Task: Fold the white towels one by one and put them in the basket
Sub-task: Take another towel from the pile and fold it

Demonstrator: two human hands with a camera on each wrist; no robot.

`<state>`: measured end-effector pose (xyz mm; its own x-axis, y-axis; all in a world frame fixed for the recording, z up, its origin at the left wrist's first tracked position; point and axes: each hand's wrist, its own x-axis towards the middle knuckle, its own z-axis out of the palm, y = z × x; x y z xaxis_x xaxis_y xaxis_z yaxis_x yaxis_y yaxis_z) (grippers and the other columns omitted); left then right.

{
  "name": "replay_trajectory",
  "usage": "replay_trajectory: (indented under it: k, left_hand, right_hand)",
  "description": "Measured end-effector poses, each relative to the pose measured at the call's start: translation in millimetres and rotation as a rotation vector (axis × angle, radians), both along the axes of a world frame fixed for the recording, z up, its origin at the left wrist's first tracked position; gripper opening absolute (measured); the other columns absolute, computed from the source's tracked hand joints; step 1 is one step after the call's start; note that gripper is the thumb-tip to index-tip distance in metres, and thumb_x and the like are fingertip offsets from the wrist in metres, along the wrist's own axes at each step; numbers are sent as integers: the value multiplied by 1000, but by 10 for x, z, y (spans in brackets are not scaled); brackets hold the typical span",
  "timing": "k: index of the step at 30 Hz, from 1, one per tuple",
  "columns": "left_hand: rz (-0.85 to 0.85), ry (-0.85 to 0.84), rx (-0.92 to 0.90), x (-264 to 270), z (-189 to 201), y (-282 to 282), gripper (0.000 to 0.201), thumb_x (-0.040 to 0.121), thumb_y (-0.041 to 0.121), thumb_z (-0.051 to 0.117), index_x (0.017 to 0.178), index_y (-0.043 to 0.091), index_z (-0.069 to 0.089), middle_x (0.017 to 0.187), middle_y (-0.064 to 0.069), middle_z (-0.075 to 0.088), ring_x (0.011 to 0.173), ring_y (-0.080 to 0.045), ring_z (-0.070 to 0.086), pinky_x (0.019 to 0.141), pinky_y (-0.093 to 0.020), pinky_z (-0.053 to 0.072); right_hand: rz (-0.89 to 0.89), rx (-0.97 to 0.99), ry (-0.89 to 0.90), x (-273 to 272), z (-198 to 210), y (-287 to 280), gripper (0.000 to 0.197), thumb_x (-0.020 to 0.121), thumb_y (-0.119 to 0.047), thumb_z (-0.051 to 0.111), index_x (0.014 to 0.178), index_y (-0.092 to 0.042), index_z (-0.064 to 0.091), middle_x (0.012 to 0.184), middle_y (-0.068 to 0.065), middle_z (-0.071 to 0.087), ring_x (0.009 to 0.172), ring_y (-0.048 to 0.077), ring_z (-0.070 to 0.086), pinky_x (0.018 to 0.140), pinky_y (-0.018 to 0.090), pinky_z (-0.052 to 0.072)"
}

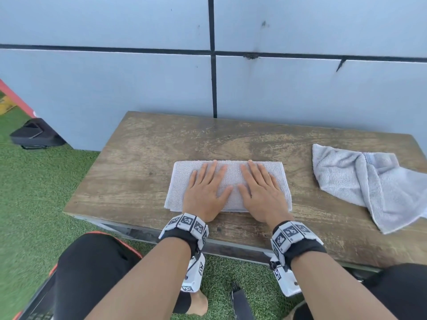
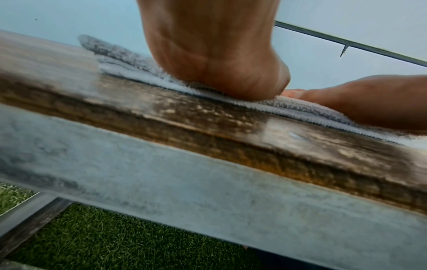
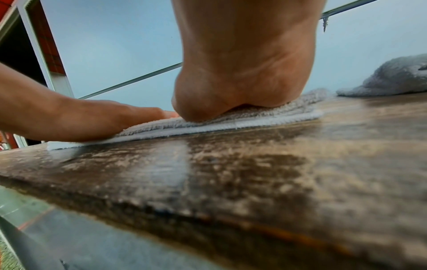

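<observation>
A folded white towel (image 1: pixel 233 174) lies as a long rectangle near the front middle of the wooden table (image 1: pixel 143 158). My left hand (image 1: pixel 204 188) and right hand (image 1: pixel 260 188) press flat on it side by side, fingers straight and spread, thumbs nearly meeting. In the left wrist view the heel of my left hand (image 2: pixel 221 73) bears on the towel's (image 2: pixel 120 54) near edge. The right wrist view shows my right hand's heel (image 3: pixel 242 87) on the towel (image 3: pixel 265 113). A second white towel (image 1: pixel 369 183) lies crumpled at the table's right end. No basket is in view.
A grey panelled wall (image 1: pixel 138 84) stands right behind the table. Green artificial turf (image 1: pixel 34 192) covers the ground, with a black object (image 1: pixel 34 133) on it at the far left. My knees in black shorts (image 1: pixel 92 273) are just below the table's front edge.
</observation>
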<state>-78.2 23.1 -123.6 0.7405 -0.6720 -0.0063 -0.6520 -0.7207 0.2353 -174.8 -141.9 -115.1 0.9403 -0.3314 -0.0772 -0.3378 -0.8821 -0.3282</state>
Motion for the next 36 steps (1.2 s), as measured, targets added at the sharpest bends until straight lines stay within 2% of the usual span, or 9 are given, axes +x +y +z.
replay_trajectory:
  k: [9,17,23,28,30,32,33,34,36]
  left_hand:
    - [39,-8,1,22,22,159,75,96,72,17,159,36,0,168,9,-4,154,-13,-9,126,-41,-3]
    - [97,8,24,55,6,289,87,92,77,12,160,25,-4,168,7,-8,154,-13,-11,126,-41,-1]
    - [166,-3,83,64,59,473,89,92,78,14,160,23,-6,168,6,-8,154,-12,-11,125,-43,-7]
    - [170,53,152,35,131,604,89,92,79,10,159,25,-12,166,7,-16,152,-10,-19,123,-46,-14]
    - [201,77,176,1,150,582,90,91,79,10,158,24,-14,166,6,-18,152,-12,-19,122,-47,-14]
    - [235,123,197,-36,195,554,91,91,78,13,158,24,-14,166,4,-19,152,-14,-19,122,-49,-15]
    - [245,143,208,-45,228,541,91,91,78,14,158,23,-13,166,3,-18,152,-16,-19,121,-50,-15]
    - [253,156,217,-53,273,528,91,91,78,16,159,22,-12,167,2,-17,153,-17,-17,121,-52,-14]
    - [269,162,236,-81,370,501,92,91,76,21,160,20,-2,168,0,-8,154,-19,-9,119,-58,-7]
  right_hand:
    - [-36,-21,-1,-65,-12,-80,61,103,-54,15,159,-34,0,166,-13,-9,152,8,-12,124,34,-5]
    - [-103,-11,42,-231,2,-215,57,105,-45,11,158,-35,-7,164,-17,-14,151,4,-15,125,39,-2]
    - [-130,-32,79,-313,14,-286,58,104,-47,6,158,-32,-8,165,-17,-13,151,4,-11,125,40,1]
    - [-108,11,178,-296,125,-251,60,104,-46,9,159,-28,-9,165,-11,-16,152,8,-14,125,45,0]
    - [-86,-13,157,-280,212,-195,61,105,-43,18,160,-21,1,167,-3,-5,154,15,-5,124,45,3]
    - [-30,-93,33,-308,324,-68,53,104,-35,29,152,-13,30,161,8,27,149,25,21,122,44,19]
    - [17,-136,-43,-337,376,18,44,102,-33,32,139,-14,45,146,8,45,138,26,38,116,42,33]
    - [77,-166,-91,-368,408,113,36,100,-32,32,124,-16,53,128,4,55,122,23,48,105,40,43]
    - [182,-162,-96,-448,395,283,28,100,-34,31,108,-20,54,106,-2,56,100,18,52,89,35,48]
